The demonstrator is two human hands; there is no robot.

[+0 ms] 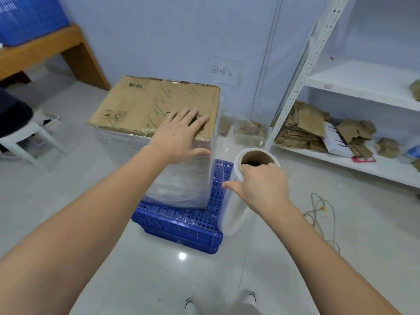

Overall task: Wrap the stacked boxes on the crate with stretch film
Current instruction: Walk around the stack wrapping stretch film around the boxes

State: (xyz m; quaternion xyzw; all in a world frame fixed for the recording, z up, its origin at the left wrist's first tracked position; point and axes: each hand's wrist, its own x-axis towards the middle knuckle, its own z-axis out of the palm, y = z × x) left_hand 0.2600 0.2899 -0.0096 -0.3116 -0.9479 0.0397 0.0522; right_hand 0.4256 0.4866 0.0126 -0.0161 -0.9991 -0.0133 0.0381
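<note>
Right hand [263,187], lower right of centre, curled round the top end of the white roll of clear stretch film [236,201], fingers hooked into its brown cardboard core, thumb out against the roll's side. Roll held nearly upright, long axis running top to bottom with the open core end tipped up toward the camera and slightly right, lower end hanging just beside the blue perforated plastic crate [181,221]. Thin sheet of film [218,142] stretched from the roll up along the near right corner of the stack.

Left hand [181,130], mid-frame, spread flat with fingers straight, pressing on the top of the brown cardboard boxes [145,103], thumb over the front edge. Stack sides already covered in cloudy film, standing on the crate at centre frame.

White metal shelving [363,80] with torn cardboard scraps [304,128] at right.
</note>
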